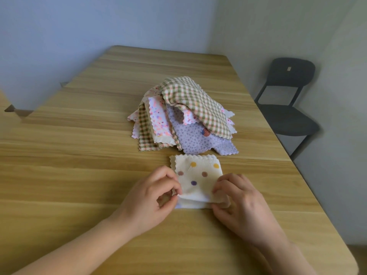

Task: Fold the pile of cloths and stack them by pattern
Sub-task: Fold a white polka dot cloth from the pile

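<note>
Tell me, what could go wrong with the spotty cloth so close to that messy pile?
Two things, maybe. The left hand and right hand only pinch the near corners of the spotty cloth, so if one pulls harder the fold may go crooked. Also, the pile lies just behind it, apart but close; pushing the cloth forward might catch the purple cloth and drag the loose heap.

walls: pale blue-grey | table (83, 147): light wood | chair (288, 104): dark grey, right corner
</note>
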Available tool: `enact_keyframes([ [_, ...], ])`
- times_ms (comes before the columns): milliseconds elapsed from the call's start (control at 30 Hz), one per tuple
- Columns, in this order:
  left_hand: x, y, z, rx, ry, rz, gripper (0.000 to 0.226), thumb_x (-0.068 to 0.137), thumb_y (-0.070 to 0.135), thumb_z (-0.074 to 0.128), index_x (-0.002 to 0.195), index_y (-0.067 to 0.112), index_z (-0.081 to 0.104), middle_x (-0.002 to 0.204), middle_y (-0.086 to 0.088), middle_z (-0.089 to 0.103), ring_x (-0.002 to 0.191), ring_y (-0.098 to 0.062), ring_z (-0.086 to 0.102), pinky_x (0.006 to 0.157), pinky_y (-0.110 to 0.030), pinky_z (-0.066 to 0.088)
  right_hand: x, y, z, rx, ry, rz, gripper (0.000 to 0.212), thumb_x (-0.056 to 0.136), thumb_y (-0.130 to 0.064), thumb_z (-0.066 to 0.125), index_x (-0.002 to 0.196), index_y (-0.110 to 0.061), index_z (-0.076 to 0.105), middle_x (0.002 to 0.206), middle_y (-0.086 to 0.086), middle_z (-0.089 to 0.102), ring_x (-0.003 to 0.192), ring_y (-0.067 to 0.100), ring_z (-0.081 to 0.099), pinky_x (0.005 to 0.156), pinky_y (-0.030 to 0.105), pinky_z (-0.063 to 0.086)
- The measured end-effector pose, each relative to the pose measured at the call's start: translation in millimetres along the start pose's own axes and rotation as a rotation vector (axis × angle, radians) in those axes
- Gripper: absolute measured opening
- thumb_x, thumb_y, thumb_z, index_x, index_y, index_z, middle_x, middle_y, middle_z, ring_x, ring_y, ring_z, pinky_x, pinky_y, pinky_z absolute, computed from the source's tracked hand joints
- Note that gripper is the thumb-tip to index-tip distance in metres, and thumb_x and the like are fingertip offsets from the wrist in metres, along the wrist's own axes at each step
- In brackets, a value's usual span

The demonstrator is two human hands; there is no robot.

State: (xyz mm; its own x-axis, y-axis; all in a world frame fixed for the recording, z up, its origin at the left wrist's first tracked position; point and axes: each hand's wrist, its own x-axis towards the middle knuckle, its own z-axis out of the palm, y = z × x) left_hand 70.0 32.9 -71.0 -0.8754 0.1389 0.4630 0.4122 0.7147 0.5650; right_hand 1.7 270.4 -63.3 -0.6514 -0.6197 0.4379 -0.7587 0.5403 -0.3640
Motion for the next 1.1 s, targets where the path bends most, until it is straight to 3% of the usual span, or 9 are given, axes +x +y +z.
enact_keyframes([
  [167,8,11,1,-0.193,0.092,-0.088,0.008,0.081,0.025,0.064,0.087,0.026,0.060,0.105,0.016,0.055,0.059,-0.008,0.057,0.053,-0.018,0.048,20,-20,14,0.013,0.008,-0.067,0.022,0.082,-0.031,0.062,0.101,-0.024,0.071,0.095,-0.007,0.062,0.083,0.017,0.059,0.069,0.032,0.051],
  [300,1,2,2,-0.052,0.158,-0.239,0.036,0.069,0.038,0.078,0.095,0.028,0.055,0.095,0.019,0.055,0.084,0.001,0.055,0.072,-0.009,0.043,23,-18,15,0.157,0.145,0.070,0.010,0.085,-0.022,0.062,0.089,-0.024,0.070,0.078,-0.011,0.060,0.065,0.008,0.056,0.056,0.027,0.047],
  [467,-8,-12,4,0.065,-0.011,-0.231,0.030,0.075,0.049,0.063,0.097,0.030,0.073,0.104,0.018,0.059,0.102,-0.001,0.052,0.091,-0.007,0.035,23,-19,12,0.295,0.393,0.195,0.008,0.085,-0.015,0.065,0.086,-0.017,0.072,0.076,-0.007,0.061,0.065,0.008,0.054,0.059,0.016,0.040],
  [600,-10,-12,9,0.164,-0.028,-0.210,0.040,0.076,0.049,0.056,0.097,0.022,0.077,0.104,0.008,0.063,0.099,-0.012,0.052,0.088,-0.011,0.032,16,-21,24,0.094,0.111,-0.103,0.021,0.093,-0.028,0.058,0.104,-0.021,0.074,0.097,-0.006,0.067,0.089,0.016,0.062,0.082,0.029,0.051],
  [700,-10,-12,8,0.138,-0.004,-0.244,0.042,0.073,0.045,0.055,0.098,0.018,0.076,0.106,0.008,0.063,0.101,-0.011,0.054,0.090,-0.012,0.033,12,-20,33,0.027,-0.019,-0.140,0.020,0.092,-0.030,0.059,0.106,-0.024,0.072,0.098,-0.007,0.066,0.089,0.019,0.060,0.086,0.037,0.052],
  [833,-10,-10,4,0.015,0.045,-0.295,0.039,0.074,0.046,0.055,0.098,0.021,0.074,0.106,0.016,0.061,0.104,0.002,0.052,0.094,-0.003,0.030,11,-23,36,-0.012,-0.019,-0.116,0.022,0.089,-0.026,0.061,0.108,-0.022,0.071,0.098,-0.004,0.064,0.087,0.021,0.060,0.092,0.036,0.051],
  [967,-3,-2,-1,-0.129,0.091,-0.402,0.048,0.084,0.050,0.042,0.078,0.013,0.073,0.090,0.014,0.065,0.095,-0.003,0.058,0.085,-0.015,0.042,10,-25,39,-0.040,0.020,-0.129,0.022,0.090,-0.016,0.060,0.109,-0.016,0.071,0.090,0.000,0.057,0.077,0.022,0.055,0.105,0.035,0.044],
  [1033,9,1,-2,-0.161,0.091,-0.485,0.051,0.086,0.052,0.052,0.071,0.007,0.070,0.077,0.004,0.067,0.082,-0.006,0.060,0.075,-0.024,0.045,10,-24,40,-0.043,0.046,-0.140,0.021,0.092,-0.014,0.059,0.109,-0.015,0.071,0.086,0.000,0.053,0.073,0.021,0.053,0.106,0.033,0.043],
  [1100,22,2,1,-0.141,0.084,-0.547,0.027,0.083,0.040,0.069,0.065,0.019,0.072,0.071,0.008,0.067,0.072,-0.002,0.059,0.064,-0.018,0.044,9,-24,39,-0.036,0.072,-0.150,0.023,0.091,-0.011,0.063,0.111,-0.016,0.071,0.084,0.000,0.052,0.071,0.020,0.052,0.105,0.033,0.044],
])
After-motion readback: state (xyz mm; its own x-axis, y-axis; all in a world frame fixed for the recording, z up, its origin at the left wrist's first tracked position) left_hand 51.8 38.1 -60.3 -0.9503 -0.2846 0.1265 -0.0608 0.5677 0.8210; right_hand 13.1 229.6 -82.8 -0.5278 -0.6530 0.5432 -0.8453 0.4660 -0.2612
